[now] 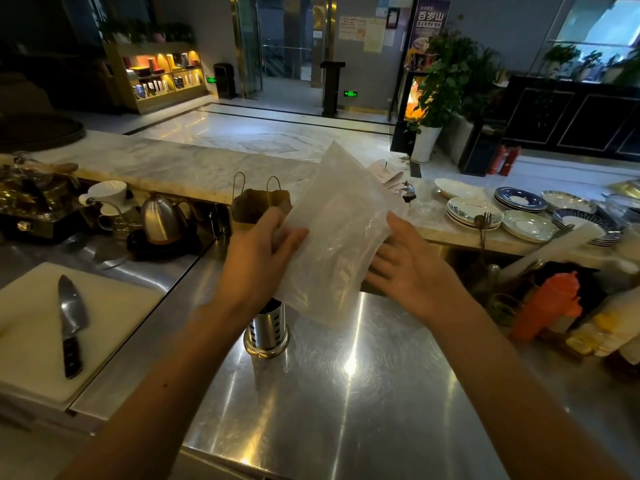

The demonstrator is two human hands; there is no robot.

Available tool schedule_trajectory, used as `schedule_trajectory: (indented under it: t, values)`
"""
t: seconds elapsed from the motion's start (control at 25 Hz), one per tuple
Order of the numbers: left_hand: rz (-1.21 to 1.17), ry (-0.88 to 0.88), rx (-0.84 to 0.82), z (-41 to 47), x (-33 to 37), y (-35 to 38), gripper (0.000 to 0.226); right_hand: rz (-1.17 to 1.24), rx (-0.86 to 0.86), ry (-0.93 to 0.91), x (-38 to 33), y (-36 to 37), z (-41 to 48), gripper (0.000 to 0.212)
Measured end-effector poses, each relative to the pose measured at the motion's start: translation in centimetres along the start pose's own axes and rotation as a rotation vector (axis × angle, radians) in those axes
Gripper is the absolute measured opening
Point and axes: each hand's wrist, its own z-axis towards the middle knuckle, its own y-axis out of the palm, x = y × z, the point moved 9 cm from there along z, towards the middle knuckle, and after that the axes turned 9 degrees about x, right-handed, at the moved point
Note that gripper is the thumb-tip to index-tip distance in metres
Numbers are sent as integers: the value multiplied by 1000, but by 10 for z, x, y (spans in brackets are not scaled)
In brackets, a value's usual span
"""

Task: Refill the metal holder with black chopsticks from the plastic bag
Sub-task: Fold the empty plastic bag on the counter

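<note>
Both your hands flank the crinkled translucent plastic bag (341,233) above the slotted metal holder (266,329): left hand (258,251) pinching its edge, right hand (405,268) flat, fingers relaxed.

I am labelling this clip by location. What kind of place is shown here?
Probably a restaurant or hotel service counter: a steel worktop, stacks of plates on a marble ledge, a kettle, and a marble-floored lobby beyond.

The tall dark banner (428,27) by the plants reads "百岁山" in white; other notices are illegible.
</note>
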Motion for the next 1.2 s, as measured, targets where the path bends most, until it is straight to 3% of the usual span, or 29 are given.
schedule_trajectory:
  t: [0.16,0.32,0.44,0.52,0.76,0.88,1.04,1.2]
  values:
    - [63,84,29,-13,4,8,29,29,-50,96,12,7,-14,53]
    - [36,91,23,-22,14,14,33,-123,32,-84,1,2,-18,48]
    - [-31,-52,-5,-24,4,20,23,-164,91,-189,-7,-10,-17,41]
    - [-131,-200,-107,-27,-10,27,19,-181,54,-216,-11,-13,-18,34]
    - [-543,-362,-414,-21,-3,37,18,-387,-24,-316,-26,-12,-18,26]
    - [-567,-320,-470,-12,5,33,27,-346,-59,-287,-33,-11,-17,34]
    - [-529,-244,-445,-6,8,28,28,-400,-233,-225,-31,-2,-25,43]
    - [-591,-209,-628,-17,17,31,28,-333,-303,-287,-44,0,-28,29]
